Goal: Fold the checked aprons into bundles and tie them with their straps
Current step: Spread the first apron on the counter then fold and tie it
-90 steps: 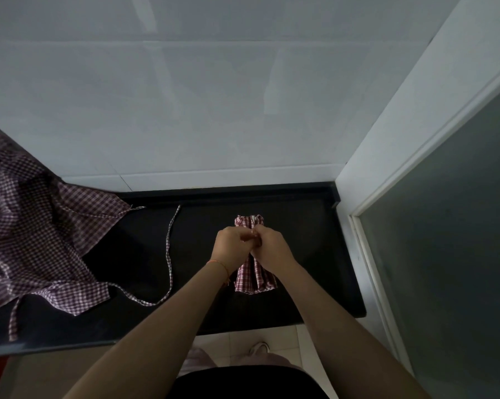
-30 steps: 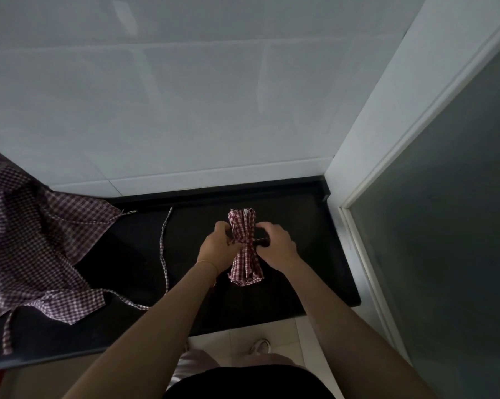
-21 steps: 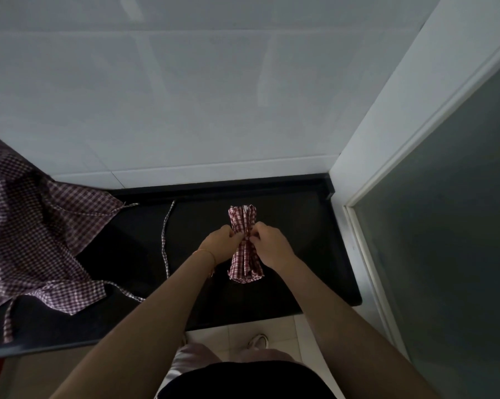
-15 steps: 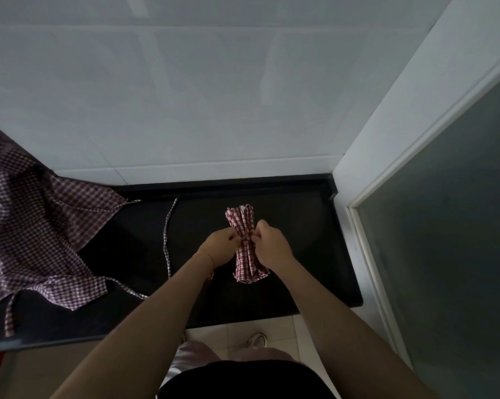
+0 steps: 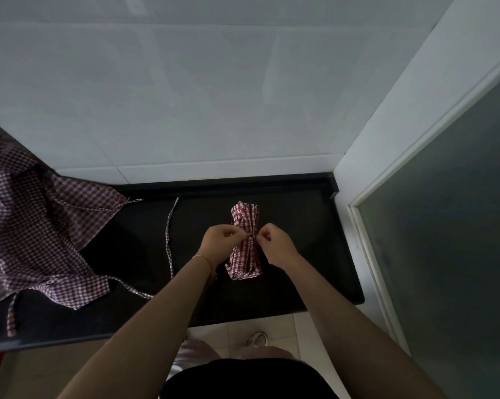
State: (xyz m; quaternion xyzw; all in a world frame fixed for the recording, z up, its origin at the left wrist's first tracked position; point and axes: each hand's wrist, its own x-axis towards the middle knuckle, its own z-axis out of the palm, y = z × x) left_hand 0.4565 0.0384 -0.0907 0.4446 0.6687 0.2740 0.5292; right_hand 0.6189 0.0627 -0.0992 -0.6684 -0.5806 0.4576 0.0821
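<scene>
The folded apron bundle (image 5: 245, 243) lies on the black table (image 5: 306, 254). The left hand (image 5: 221, 240) and right hand (image 5: 274, 244) pinch its strap ends with closed fingers at the bundle's waist.

A black counter (image 5: 300, 286) runs along a pale tiled wall (image 5: 185, 96), ending at the right against a white door frame (image 5: 410, 110) with a dark frosted glass panel (image 5: 459, 240). Near its front edge, light floor tiles (image 5: 237, 332) show, with a white shoe (image 5: 256, 338) on them
</scene>
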